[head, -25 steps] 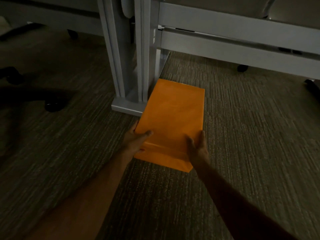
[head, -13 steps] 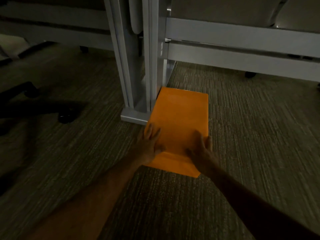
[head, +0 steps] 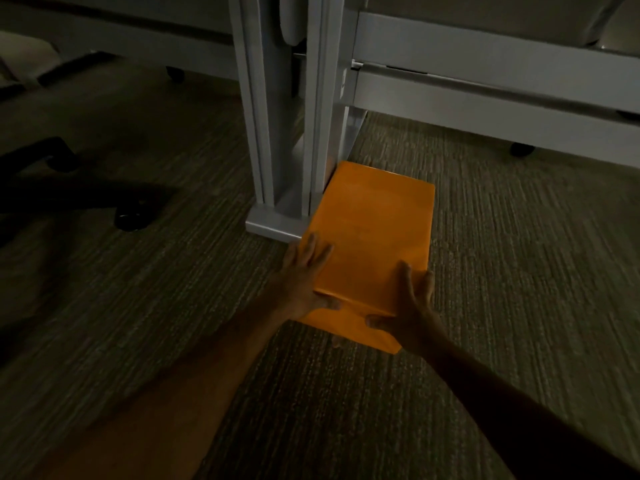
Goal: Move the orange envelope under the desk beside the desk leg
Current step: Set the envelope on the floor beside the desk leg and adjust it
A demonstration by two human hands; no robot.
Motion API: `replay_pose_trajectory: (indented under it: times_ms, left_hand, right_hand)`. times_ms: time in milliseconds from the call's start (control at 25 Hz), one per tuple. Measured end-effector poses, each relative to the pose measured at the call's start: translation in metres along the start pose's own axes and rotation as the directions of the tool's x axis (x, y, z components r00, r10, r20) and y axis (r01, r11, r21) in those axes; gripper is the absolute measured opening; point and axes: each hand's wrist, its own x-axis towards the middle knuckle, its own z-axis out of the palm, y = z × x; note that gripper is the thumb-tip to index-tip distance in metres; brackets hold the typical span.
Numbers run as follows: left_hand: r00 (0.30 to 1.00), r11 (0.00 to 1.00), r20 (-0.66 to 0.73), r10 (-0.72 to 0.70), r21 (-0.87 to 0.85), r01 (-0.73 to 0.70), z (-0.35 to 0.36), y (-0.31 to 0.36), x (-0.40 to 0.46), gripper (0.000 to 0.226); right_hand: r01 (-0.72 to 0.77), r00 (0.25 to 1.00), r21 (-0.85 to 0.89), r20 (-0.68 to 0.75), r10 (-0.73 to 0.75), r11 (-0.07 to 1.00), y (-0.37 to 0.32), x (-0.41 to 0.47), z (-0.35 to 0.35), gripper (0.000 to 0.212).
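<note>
The orange envelope [head: 374, 230] lies flat on the carpet, its long left edge against the foot of the grey desk leg [head: 277, 133]. Its far end reaches under the desk frame. My left hand [head: 301, 282] rests on the near left corner, fingers spread along the edge and thumb on the fold. My right hand [head: 412, 306] grips the near right corner, fingers over the side edge and thumb on the flap.
A grey crossbeam [head: 485, 91] runs to the right from the leg, low above the floor. A black chair base with a caster [head: 131, 220] stands on the left. Another small caster [head: 522, 148] sits under the beam at the right. Carpet covers the floor.
Both hands have pushed the envelope forward and down to the floor beside the leg. My left hand has flattened, its fingers now spread on the envelope's edge.
</note>
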Motion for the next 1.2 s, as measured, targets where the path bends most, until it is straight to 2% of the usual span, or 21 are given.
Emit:
replay_pose_trajectory:
  times_ms: [240,400,520,600,680,760,880,1040,1200]
  left_hand:
    - [0.974,0.953,-0.167,0.152,0.286,-0.1,0.005,-0.002,-0.007,0.111]
    - [0.906,0.96,-0.353,0.235,0.233,-0.158,0.025,0.011,-0.023,0.078]
    - [0.883,0.972,-0.422,0.205,0.195,-0.133,0.032,0.024,-0.03,0.059]
    - [0.898,0.981,-0.403,0.174,0.151,-0.122,0.023,0.028,-0.029,0.055]
    - [0.931,0.994,-0.348,0.108,0.049,-0.097,0.012,0.032,-0.026,0.05]
    - [0.951,0.999,-0.309,0.031,-0.01,-0.036,0.007,0.035,-0.023,0.047]
    - [0.966,1.0,-0.258,-0.03,-0.006,0.029,0.006,0.038,-0.025,0.049]
    - [0.964,0.995,-0.254,-0.084,-0.077,0.066,-0.009,0.048,-0.032,0.043]
    - [0.978,0.984,-0.151,-0.147,-0.121,0.129,-0.021,0.053,-0.038,0.048]
  right_hand:
    - [-0.01,1.0,-0.035,-0.012,0.009,0.999,-0.003,0.001,0.001,0.136]
    - [-0.04,0.999,-0.097,-0.026,0.038,0.995,-0.003,-0.002,0.001,0.133]
    - [-0.021,0.993,-0.301,-0.12,-0.016,0.953,-0.002,-0.006,0.001,0.119]
    - [0.016,0.96,-0.475,-0.239,-0.146,0.88,-0.004,-0.013,0.007,0.103]
    - [-0.012,0.916,-0.561,-0.338,-0.216,0.828,-0.009,-0.022,0.016,0.084]
    - [-0.039,0.91,-0.529,-0.37,-0.189,0.848,-0.019,-0.026,0.019,0.073]
    - [0.01,0.924,-0.533,-0.319,-0.212,0.846,-0.024,-0.035,0.016,0.062]
    - [0.044,0.923,-0.411,-0.332,-0.194,0.91,-0.024,-0.055,0.012,0.021]
    - [0.032,0.944,-0.394,-0.291,-0.158,0.918,-0.033,-0.052,0.001,0.015]
